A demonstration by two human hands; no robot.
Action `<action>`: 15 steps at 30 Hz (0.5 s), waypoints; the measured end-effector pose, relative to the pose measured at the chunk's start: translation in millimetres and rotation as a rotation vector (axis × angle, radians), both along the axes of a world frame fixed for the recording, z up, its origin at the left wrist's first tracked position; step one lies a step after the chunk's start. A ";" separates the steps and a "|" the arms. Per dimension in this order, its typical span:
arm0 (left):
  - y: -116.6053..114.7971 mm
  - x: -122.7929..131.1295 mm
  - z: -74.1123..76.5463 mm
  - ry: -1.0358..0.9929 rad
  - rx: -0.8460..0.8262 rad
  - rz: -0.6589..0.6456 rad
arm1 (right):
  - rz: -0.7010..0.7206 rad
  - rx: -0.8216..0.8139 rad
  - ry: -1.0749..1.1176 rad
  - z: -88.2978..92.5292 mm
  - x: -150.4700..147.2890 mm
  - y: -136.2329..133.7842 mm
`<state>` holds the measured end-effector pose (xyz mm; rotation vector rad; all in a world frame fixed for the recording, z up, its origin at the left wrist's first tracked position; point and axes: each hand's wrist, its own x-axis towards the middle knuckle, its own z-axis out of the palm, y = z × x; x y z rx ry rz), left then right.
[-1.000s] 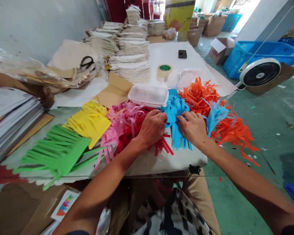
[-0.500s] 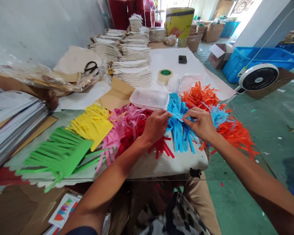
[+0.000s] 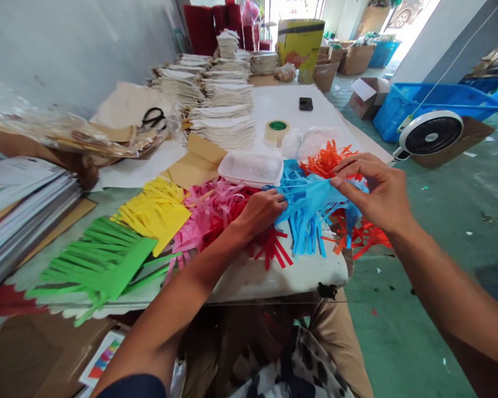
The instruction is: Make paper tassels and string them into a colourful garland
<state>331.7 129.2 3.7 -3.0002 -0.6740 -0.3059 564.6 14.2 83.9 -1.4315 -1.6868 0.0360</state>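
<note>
Light-blue fringed tissue paper (image 3: 305, 190) lies in a tangled heap at the table's front right. My right hand (image 3: 377, 188) pinches a strip of it between thumb and fingers and holds it stretched to the right, over the orange paper fringe (image 3: 323, 160). At the left end of the blue heap, my left hand (image 3: 263, 210) is closed with curled fingers on the blue paper; its fingertips are partly hidden. Beneath that hand lie red paper fringe (image 3: 274, 249) and pink fringe (image 3: 216, 204). A clear plastic tub (image 3: 251, 167) stands just behind.
Yellow fringe (image 3: 157, 213) and green fringe (image 3: 103, 260) lie to the left. Farther back are a tape roll (image 3: 276, 132), a black phone-like object (image 3: 305, 104), scissors (image 3: 153, 118) and stacked white bundles (image 3: 222, 127). A fan (image 3: 431, 135) stands beside the table's right edge.
My right hand has moved right and slightly up, drawing light-blue paper out with it across the orange fringe. My left hand has shifted slightly down and left. The hands are farther apart.
</note>
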 end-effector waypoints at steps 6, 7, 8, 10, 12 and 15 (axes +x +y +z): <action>-0.8 2.2 5.4 0.011 -0.048 0.093 | -0.025 -0.193 -0.050 20.5 3.6 -13.1; -0.5 1.8 6.8 0.003 -0.057 0.105 | -0.044 -0.234 -0.074 21.1 4.5 -15.2; -0.4 1.4 8.5 -0.008 -0.066 0.123 | -0.060 -0.263 -0.099 21.7 5.2 -17.8; -0.8 0.8 12.3 -0.029 -0.085 0.173 | -0.069 -0.294 -0.151 23.8 5.4 -24.3; -1.4 0.7 16.1 -0.045 -0.106 0.215 | -0.059 -0.299 -0.194 28.1 4.1 -32.8; -2.3 -0.1 21.4 -0.066 -0.143 0.236 | -0.024 -0.298 -0.198 38.3 0.4 -49.4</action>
